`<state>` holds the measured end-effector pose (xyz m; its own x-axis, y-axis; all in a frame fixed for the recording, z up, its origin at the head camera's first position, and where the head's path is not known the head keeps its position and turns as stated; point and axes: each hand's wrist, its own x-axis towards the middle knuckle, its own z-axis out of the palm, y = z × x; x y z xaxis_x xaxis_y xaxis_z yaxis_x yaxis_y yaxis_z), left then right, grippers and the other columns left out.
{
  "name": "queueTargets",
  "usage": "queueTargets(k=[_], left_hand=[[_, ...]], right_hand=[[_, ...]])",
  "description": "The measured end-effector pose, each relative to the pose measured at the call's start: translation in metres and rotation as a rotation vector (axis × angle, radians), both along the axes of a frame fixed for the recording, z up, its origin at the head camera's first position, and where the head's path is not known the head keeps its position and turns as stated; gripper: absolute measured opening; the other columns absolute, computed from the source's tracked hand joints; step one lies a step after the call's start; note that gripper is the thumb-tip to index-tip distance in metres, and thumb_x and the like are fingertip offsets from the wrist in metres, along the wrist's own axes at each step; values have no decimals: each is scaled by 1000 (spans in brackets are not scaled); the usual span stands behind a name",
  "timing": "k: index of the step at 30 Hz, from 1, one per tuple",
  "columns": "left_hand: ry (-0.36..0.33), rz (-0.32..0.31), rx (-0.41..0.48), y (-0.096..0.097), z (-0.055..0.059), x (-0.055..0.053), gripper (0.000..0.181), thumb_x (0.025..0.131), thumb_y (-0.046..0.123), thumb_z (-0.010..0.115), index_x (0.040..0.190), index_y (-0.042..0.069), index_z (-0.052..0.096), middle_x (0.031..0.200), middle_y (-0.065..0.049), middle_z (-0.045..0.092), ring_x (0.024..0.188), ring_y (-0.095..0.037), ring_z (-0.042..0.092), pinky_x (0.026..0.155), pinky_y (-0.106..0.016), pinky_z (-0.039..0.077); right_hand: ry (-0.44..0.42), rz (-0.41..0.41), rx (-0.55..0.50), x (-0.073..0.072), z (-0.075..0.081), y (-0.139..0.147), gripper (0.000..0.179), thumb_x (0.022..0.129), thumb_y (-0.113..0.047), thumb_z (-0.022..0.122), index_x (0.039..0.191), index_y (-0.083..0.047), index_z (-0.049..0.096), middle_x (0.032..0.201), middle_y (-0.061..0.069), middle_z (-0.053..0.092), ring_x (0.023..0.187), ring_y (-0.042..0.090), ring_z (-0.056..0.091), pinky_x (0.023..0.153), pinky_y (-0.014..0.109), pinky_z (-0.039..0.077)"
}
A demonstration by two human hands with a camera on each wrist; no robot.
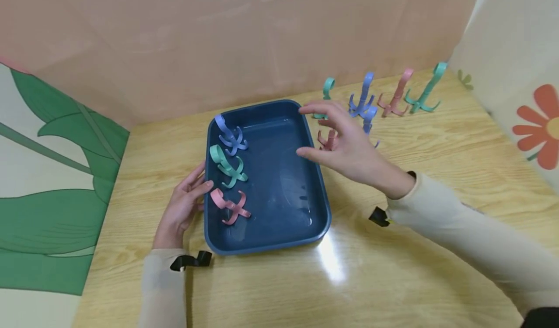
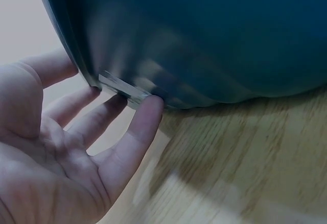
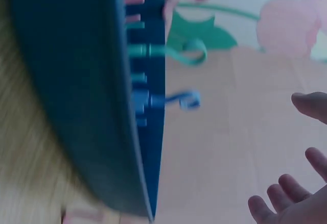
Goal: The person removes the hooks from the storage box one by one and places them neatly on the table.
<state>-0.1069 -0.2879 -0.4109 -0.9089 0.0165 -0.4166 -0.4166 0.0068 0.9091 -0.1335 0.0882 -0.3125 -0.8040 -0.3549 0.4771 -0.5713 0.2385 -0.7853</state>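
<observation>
A dark blue tray (image 1: 284,158) sits on the wooden table. Along its left side lie three claw hooks with looped tops: blue (image 1: 235,144), green (image 1: 236,174) and pink (image 1: 237,209), their loops toward the left wall. My left hand (image 1: 181,206) is at the tray's left side, thumb at the rim; in the left wrist view its extended fingers (image 2: 125,155) touch the lower outer wall. Over the right rim, my right hand (image 1: 349,146) is spread, thumb and fingers apart, holding nothing. Beside it are a blue hook (image 1: 369,117) and a pink one (image 1: 326,141), both partly hidden.
More hooks stand along the table's back right: a green one (image 1: 327,92) partly behind the right hand, a blue (image 1: 362,97), a pink (image 1: 398,95) and another green (image 1: 428,90). A pinkish wall covering (image 1: 174,46) rises behind the table (image 1: 393,279).
</observation>
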Motion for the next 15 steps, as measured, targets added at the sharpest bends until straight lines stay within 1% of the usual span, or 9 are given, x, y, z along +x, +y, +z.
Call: queueTargets(k=[3, 4, 5, 6, 9, 12, 15], left_hand=[[-1, 6, -1, 0, 0, 0, 58, 100, 22, 64, 152, 39, 44, 155, -1, 44, 127, -26, 56, 84, -40, 56], [0, 8, -1, 0, 0, 0, 58, 100, 22, 64, 152, 39, 44, 155, -1, 44, 127, -26, 56, 84, -40, 56], [0, 9, -3, -1, 0, 0, 58, 100, 22, 64, 152, 39, 44, 155, -1, 44, 127, -26, 57, 84, -40, 56], [0, 9, -4, -1, 0, 0, 58, 100, 22, 64, 152, 39, 44, 155, -1, 44, 127, -26, 57, 84, -40, 56], [-2, 2, -4, -2, 0, 0, 60, 99, 23, 65, 153, 38, 43, 156, -2, 43, 128, -26, 56, 84, -40, 55], [1, -9, -3, -2, 0, -1, 61, 99, 23, 65, 154, 36, 41, 156, -2, 43, 127, -24, 56, 84, -40, 55], [3, -16, -3, -1, 0, -1, 62, 99, 24, 65, 155, 35, 41, 156, -3, 42, 126, -23, 57, 84, -40, 55]], right_hand=[[-13, 102, 23, 5, -2, -22, 64, 79, -10, 87, 136, -11, 57, 140, 0, 52, 113, 14, 54, 88, 34, 51], [-1, 137, 34, 6, -3, -29, 63, 79, -12, 87, 136, -10, 58, 140, 1, 53, 124, 15, 49, 95, 39, 49], [-4, 178, 37, 8, -4, -36, 63, 80, -14, 87, 135, -10, 58, 139, 1, 54, 130, 15, 46, 101, 43, 46], [-14, 218, 39, 10, -5, -44, 62, 80, -15, 87, 135, -9, 58, 139, 1, 54, 130, 16, 46, 103, 44, 45], [-74, 315, 61, 17, -8, -64, 61, 81, -18, 87, 135, -11, 59, 135, -2, 56, 126, 14, 48, 101, 44, 46], [-165, 396, 71, 24, -13, -82, 60, 82, -18, 85, 135, -11, 59, 132, -3, 56, 121, 12, 51, 100, 40, 47], [-256, 458, 82, 28, -18, -98, 60, 82, -16, 85, 135, -11, 58, 132, -3, 56, 118, 11, 52, 100, 38, 47]])
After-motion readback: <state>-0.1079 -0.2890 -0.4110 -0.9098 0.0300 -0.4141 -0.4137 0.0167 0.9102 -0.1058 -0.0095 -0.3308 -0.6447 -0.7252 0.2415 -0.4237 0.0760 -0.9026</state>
